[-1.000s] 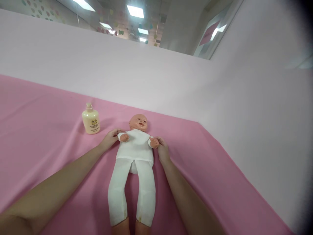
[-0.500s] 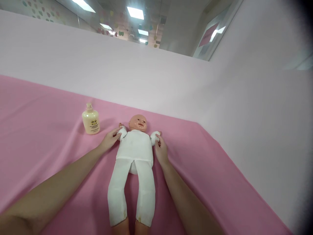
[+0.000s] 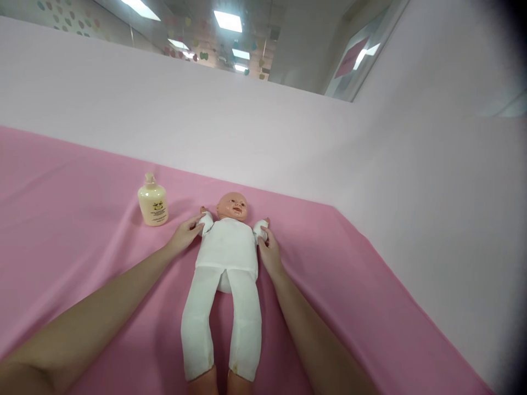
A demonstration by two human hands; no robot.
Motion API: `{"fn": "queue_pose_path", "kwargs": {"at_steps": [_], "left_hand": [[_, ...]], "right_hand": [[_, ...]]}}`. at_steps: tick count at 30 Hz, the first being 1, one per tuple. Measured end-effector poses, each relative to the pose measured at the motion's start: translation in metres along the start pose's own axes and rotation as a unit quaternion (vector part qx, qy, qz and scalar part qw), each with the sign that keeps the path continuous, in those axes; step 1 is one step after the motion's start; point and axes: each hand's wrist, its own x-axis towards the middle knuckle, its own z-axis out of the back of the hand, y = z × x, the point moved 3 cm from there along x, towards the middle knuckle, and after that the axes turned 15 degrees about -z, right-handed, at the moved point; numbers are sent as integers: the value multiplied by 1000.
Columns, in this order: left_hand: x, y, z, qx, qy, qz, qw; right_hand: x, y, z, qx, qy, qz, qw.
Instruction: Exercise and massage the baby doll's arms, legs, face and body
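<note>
A baby doll [image 3: 226, 247] with a white cloth body lies on its back, head toward the wall and legs toward me. Its arms are bent up beside the head. My left hand [image 3: 186, 232] is closed around the doll's arm [image 3: 205, 222] on the left side of the picture. On the other side, my right hand [image 3: 270, 251] grips the doll's other arm [image 3: 259, 231] between thumb and fingers. The doll's feet run out of the bottom of the view.
A cream-coloured pump bottle [image 3: 153, 204] stands left of the doll's head. Pink cloth [image 3: 102, 230] with soft folds covers the table. Behind it rises a white wall [image 3: 185, 120] with a window [image 3: 230, 41] above, and another wall [image 3: 444, 208] borders the right side.
My right hand has shifted slightly left, toward the doll's body, with the doll's arm in it. My left hand and the bottle look unchanged.
</note>
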Motion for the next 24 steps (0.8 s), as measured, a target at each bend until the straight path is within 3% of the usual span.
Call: {"fn": "queue_pose_path", "kwargs": {"at_steps": [18,24], "left_hand": [[-2,-7,-1,11,-2,7,1000],[-2,-9,-2,-35,0,7,999]], "right_hand": [[-2,3,1,23,22,-2,999],[2,5,-1,144,59,-48,987]]}}
